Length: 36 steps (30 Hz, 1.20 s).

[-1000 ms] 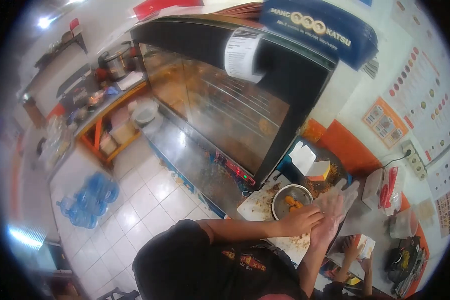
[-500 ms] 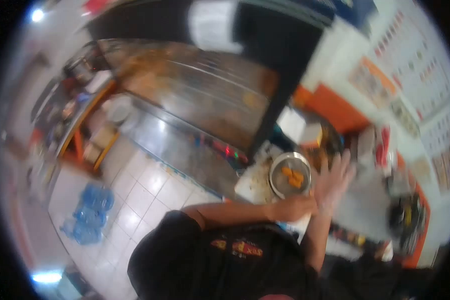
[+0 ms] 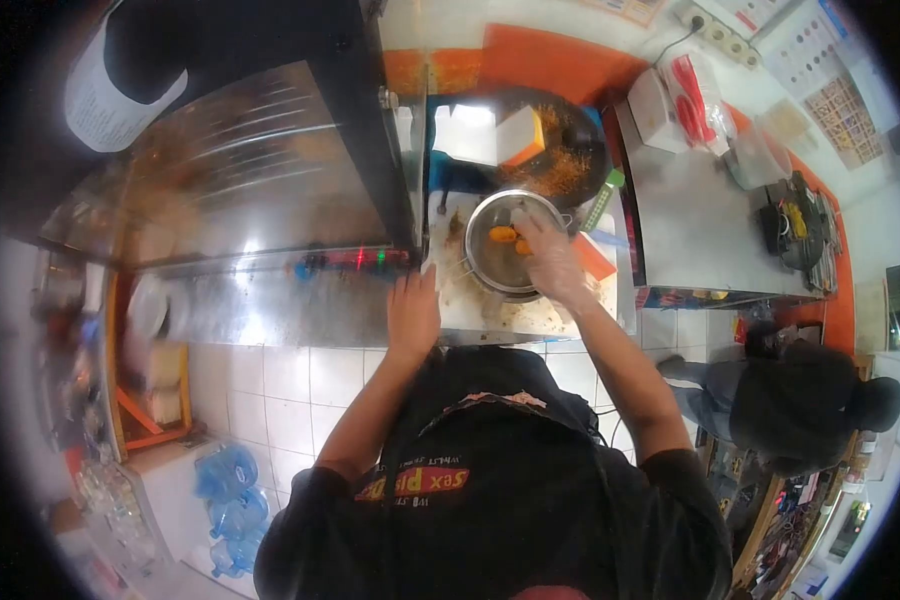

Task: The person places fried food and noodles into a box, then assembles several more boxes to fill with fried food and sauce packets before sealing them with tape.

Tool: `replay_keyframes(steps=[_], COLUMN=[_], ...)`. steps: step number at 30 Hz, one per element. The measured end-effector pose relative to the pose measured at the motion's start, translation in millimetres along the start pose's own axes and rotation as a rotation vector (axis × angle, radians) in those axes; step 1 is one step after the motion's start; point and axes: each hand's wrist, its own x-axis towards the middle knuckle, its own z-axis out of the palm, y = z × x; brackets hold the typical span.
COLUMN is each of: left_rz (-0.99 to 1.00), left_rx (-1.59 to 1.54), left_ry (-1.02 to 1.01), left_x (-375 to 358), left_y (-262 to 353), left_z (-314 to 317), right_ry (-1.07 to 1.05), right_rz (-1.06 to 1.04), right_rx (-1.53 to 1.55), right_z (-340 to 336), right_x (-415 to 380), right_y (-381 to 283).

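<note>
The right hand (image 3: 550, 262) is over the metal bowl (image 3: 490, 262), with the fingers reaching down into it toward the orange fried pieces (image 3: 508, 237). The step in hand looks to be picking a piece out of the bowl. I cannot tell if the fingers already close on a piece or are only touching; they look half curled. The left hand (image 3: 413, 315) lies flat and open on the edge of the white board (image 3: 452, 300), holding nothing, just to the left of the bowl.

The next move, as I judge it, needs a light pinch, so that the crumb coating does not break, and a steady lift over the rim.

The pieces are small, golden-orange and lie together at the far side of the bowl, just beyond the right fingertips. Crumbs are scattered on the board under both hands. Beyond the right hand is a dark tray of crumbs (image 3: 560, 165).
</note>
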Motion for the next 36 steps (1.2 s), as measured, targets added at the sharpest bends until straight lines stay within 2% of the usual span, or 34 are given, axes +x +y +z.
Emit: replay_keyframes(steps=[2, 3, 5, 9, 11, 16, 18, 20, 21, 25, 27, 28, 30, 31, 33, 34, 36], left_rz=[-0.013, -0.029, -0.029, -0.069, -0.042, -0.035, -0.021, -0.025, -0.040, -0.065, -0.135, -0.142, -0.056, -0.061, -0.045, -0.047, -0.041], left_rx=[-0.079, -0.157, -0.176, -0.227, -0.245, -0.348, -0.299, -0.304, -0.302, -0.331, -0.361, -0.360, -0.349, -0.346, -0.345, -0.341, -0.308], left_ry=[-0.074, -0.149, -0.164, -0.256, -0.241, -0.229, -0.154, -0.230, -0.296, -0.330, -0.352, -0.354, -0.167, -0.166, -0.148, -0.148, -0.139], left_x=[1.5, 3.1, 2.9, -1.1, -2.6, -4.7, -5.8, -3.1, -1.7, 1.7, 0.6, -1.1, -3.5, -4.3, -5.4, -5.6, -5.5], left_y=[-0.5, -0.9, -1.2, 1.6, 1.0, -3.9, 0.2, 2.6, 3.0, 4.2, 5.5, 5.1, 3.1, 2.1, 1.3, 2.1, 4.9], left_z=[0.0, -0.7, -2.7, -6.7, -7.2, -0.9, -1.8, -9.4, -13.3, -17.8, -16.7, -14.3, -7.6, -4.6, -0.8, -0.6, -1.5], right_ry=[-0.057, -0.053, -0.186, -0.252, -0.298, -0.422, -0.457, -0.507, -0.518, -0.518, -0.349, -0.355, -0.359, -0.363, -0.211, -0.212, -0.180], right_rz=[-0.106, -0.105, -0.058, -0.079, -0.277, -0.143, -0.086, -0.181, -0.124, -0.013, -0.050, -0.052, 0.346, 0.342, 0.568, 0.567, 0.562], right_rx=[-0.289, -0.290, -0.397, -0.447, -0.479, -0.309, -0.285, -0.319, -0.280, -0.224, -0.112, -0.108, 0.657, 0.660, 1.552, 1.557, 1.902], right_z=[16.5, 22.6, 30.2, 30.0, 35.9, 29.1, 30.0, 33.8, 27.8, 33.0, 43.0, 42.3, 34.2, 29.8, 18.8, 15.8, 12.5], right_x=[14.7, 16.7, 21.6, 25.7, 25.2, 20.1, 16.3, 16.1, 16.5, 13.0, 12.3, 13.6, 18.0, 18.0, 14.9, 12.9, 8.5], right_y=[7.6, 9.1, 15.4, 20.8, 33.5, 12.4, 11.0, 15.7, 9.7, 19.2, 35.8, 43.0, 50.0, 47.6, 40.7, 37.6, 32.8])
